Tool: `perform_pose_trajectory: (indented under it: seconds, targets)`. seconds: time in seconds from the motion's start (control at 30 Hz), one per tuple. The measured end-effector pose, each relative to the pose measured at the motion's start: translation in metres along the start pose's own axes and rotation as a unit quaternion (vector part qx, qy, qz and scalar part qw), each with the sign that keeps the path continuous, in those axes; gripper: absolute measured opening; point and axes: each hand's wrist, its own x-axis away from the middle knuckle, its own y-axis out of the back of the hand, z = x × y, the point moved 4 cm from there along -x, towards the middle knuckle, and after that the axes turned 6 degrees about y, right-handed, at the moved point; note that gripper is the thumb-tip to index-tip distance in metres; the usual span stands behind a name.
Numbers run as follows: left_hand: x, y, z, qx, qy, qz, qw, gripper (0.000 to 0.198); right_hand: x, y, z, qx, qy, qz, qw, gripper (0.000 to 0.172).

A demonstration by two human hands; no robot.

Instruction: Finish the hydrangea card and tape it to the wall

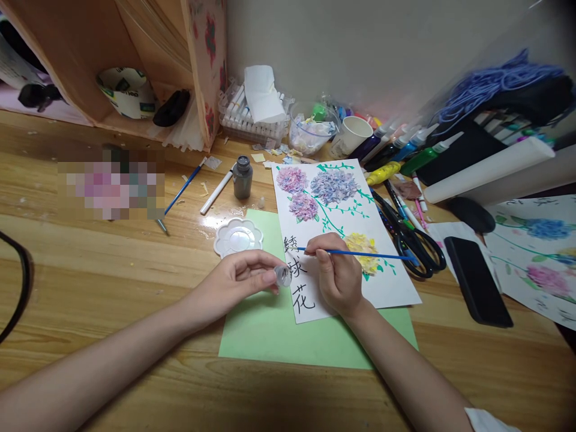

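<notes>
My right hand (338,273) is closed around a blue paintbrush (382,254), its tip pointing left over the black written characters. Between the thumb and fingers of my left hand (252,275) is a small clear plastic cap (283,276), close to the brush tip. Under both lies a white sheet (382,210) with pink, blue-purple and yellow flower clusters and green stems. A light green sheet (256,336) sits beneath it. Left of the white sheet are a flower-shaped white palette (238,236) and an uncapped dark grey bottle (243,180).
Scissors (425,252) and a black phone (479,281) lie to the right, near another flower picture (540,258). A paper cup (353,135), a tub of scraps (312,129) and a marker box (252,120) line the wall. A white marker (217,192) lies left of the bottle.
</notes>
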Motion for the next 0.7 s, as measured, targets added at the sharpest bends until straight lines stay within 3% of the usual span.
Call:
perform_pose_trajectory:
  seconds: [0.7]
  targets:
    - [0.0019,-0.0002,-0.0009,-0.025,-0.005,0.008,1.000,0.022,0.0008,0.0009,-0.0009,-0.004,-0.004,-0.013,1.000,0.017]
